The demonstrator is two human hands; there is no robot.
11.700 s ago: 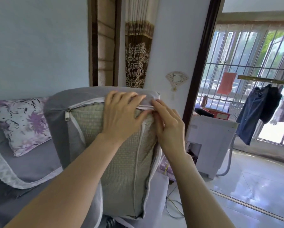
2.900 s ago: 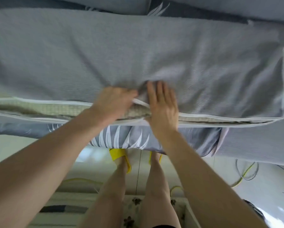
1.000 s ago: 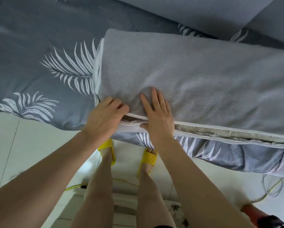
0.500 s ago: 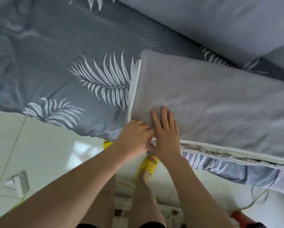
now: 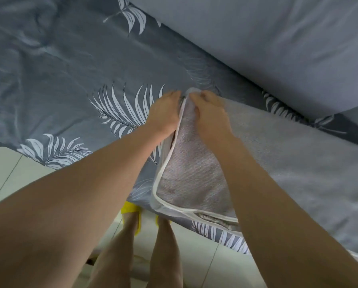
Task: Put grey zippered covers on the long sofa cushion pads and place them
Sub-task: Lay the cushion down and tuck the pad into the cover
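A long cushion in a grey zippered cover (image 5: 288, 163) lies across the dark leaf-print sheet (image 5: 70, 75). White zipper piping (image 5: 159, 196) runs up its left end and along the near edge, where a strip of woven pad (image 5: 217, 217) shows through a gap. My left hand (image 5: 163, 115) is at the far left corner of the cover, fingers curled at the zipper edge. My right hand (image 5: 211, 115) grips the cover fabric at the same corner, from the other side of the piping. Whatever the left fingers pinch is hidden.
A lighter grey cushion (image 5: 277, 42) lies behind, along the back. Pale floor tiles (image 5: 5, 173) show below the sheet's edge. My legs and yellow slippers (image 5: 130, 213) stand close against the seat front.
Both hands have moved from the near left corner up along the cushion's short end to its far left corner. The right hand, earlier pressing flat, now grips the cover.
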